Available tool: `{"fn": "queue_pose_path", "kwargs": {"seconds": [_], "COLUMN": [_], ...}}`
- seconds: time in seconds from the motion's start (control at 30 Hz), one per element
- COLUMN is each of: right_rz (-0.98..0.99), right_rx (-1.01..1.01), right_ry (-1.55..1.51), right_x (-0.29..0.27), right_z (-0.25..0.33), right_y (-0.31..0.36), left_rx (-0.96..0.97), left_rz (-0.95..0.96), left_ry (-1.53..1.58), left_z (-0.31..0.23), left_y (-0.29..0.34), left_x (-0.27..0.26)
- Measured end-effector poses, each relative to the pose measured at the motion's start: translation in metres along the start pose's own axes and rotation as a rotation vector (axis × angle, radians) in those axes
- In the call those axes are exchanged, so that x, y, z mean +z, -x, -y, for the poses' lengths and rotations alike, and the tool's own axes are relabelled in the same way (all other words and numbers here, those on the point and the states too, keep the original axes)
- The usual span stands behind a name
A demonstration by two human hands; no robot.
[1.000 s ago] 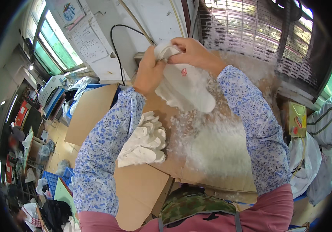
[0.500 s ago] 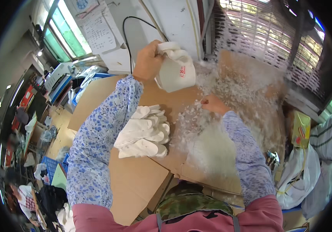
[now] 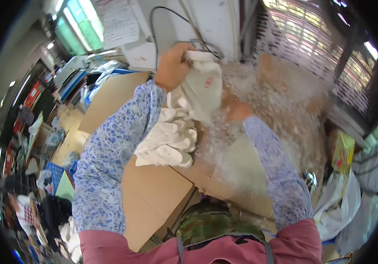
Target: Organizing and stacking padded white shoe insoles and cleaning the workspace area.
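My left hand [image 3: 171, 68] is closed on the cuff of a white cloth glove [image 3: 204, 86] and holds it up above the cardboard. The glove hangs down and carries a small red print. Close to the glove's lower right edge is my right hand [image 3: 237, 109]. Motion smears its fingers, so whether they touch the glove does not show. Just below the held glove, a stack of similar white gloves [image 3: 169, 141] lies on the cardboard [image 3: 147, 198]. White fluff and thread scraps [image 3: 263, 94] cover the work surface around and beyond my right hand.
Behind the surface stand a white panel [image 3: 167, 31] with a black cable and a wire mesh [image 3: 294, 48] coated in lint. Plastic bags [image 3: 336, 198] and a yellow box [image 3: 343, 152] are at right. Another person [image 3: 26, 211] is far off at lower left.
The held glove has turned and hangs lower, nearer the stack. My right hand has moved left and up toward it, from the fluff. The whole view has shifted slightly.
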State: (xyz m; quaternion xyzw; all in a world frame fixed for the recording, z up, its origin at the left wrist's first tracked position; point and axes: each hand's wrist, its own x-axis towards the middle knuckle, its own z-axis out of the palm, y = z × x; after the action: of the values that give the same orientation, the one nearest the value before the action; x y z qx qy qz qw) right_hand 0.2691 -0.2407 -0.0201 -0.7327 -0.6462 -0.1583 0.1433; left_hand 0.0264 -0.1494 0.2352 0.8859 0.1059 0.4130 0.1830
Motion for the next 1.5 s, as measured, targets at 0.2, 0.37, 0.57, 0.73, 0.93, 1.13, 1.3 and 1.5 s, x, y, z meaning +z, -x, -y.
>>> {"fn": "queue_pose_path", "kwargs": {"seconds": [0.2, 0.37, 0.57, 0.73, 0.93, 1.13, 1.3, 1.5], "right_rz": [0.165, -0.131, 0.394, 0.623, 1.057, 1.107, 0.968, 0.912], "right_rx": [0.116, -0.196, -0.008, -0.024, -0.006, -0.164, -0.246, -0.418], "right_ry": [-0.899, -1.344, -1.755, -1.810, -1.560, -1.302, -1.283, -0.624], "right_x": [-0.120, -0.250, -0.173, -0.119, -0.066, -0.023, 0.029, 0.052], "right_z": [0.026, 0.095, 0.143, 0.176, 0.221, 0.224, 0.245, 0.273], "right_y": [-0.057, -0.083, -0.076, -0.027, 0.005, -0.028, -0.110, -0.151], "left_rx": [-0.370, -0.685, -0.653, -0.731, -0.976, -1.240, -1.236, -1.238], "left_rz": [0.003, -0.014, -0.022, -0.358, -0.327, -0.508, -0.697, -0.663], "left_ry": [0.014, 0.638, 0.842, 0.859, 0.607, 0.779, 0.644, 0.294], "left_z": [0.027, 0.023, 0.007, 0.029, 0.097, 0.116, 0.174, 0.194], "left_y": [0.044, 0.059, 0.068, 0.096, 0.231, 0.351, 0.359, 0.419], "left_x": [-0.058, -0.055, -0.034, -0.078, -0.096, -0.096, -0.105, -0.082]}}
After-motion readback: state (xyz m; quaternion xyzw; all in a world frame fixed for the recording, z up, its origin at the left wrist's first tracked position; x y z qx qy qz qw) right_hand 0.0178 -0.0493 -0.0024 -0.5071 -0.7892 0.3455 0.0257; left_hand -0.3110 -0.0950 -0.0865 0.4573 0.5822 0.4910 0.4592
